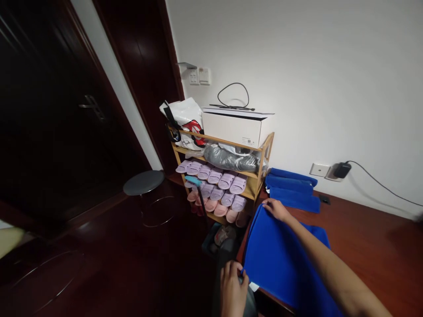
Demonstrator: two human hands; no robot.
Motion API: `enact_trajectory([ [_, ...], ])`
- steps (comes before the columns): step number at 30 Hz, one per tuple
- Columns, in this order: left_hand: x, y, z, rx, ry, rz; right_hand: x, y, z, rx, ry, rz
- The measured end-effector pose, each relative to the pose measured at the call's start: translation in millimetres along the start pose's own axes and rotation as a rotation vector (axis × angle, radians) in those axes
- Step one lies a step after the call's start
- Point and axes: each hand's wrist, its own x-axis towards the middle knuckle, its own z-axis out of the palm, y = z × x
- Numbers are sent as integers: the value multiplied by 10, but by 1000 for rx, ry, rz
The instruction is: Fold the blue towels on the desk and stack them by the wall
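A blue towel [277, 255] with a small white tag lies over the left end of the reddish-brown table [373, 246], its left edge lifted a little. My left hand [233, 284] pinches the near corner beside the tag, at the table's front edge. At the far corner, my right hand [275, 208] grips the same edge between thumb and fingers, with the forearm reaching across the cloth. Behind it, against the wall, rest several folded blue towels [292, 191].
A wooden shoe rack [253, 187] with lilac and pink slippers [216, 176] stands beyond the table, topped by a white box [233, 127] and a printed bag [188, 121]. A round stool [143, 182] is at left. A black plug [342, 170] trails a cable along the wall.
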Motion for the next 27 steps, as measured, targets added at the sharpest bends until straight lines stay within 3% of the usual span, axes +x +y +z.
enact_trajectory([
  [6,138,189,-209,-148,-83,-28,-619,-297,-986,101,87,-76],
  [10,474,409,-428,-399,-123,-34,-1155,-466,-1629,126,198,-90],
  [13,834,736,-655,-621,-174,14,-1553,-556,-2049,142,295,-78],
  [16,1160,1210,-946,-794,-202,95,-1962,-649,-2417,185,416,-45],
  [22,1439,2217,-1532,-1026,-161,302,-2750,-914,-2905,223,733,0],
  [27,1426,2686,-1744,-1136,-178,361,-3159,-1120,-3017,211,934,-27],
])
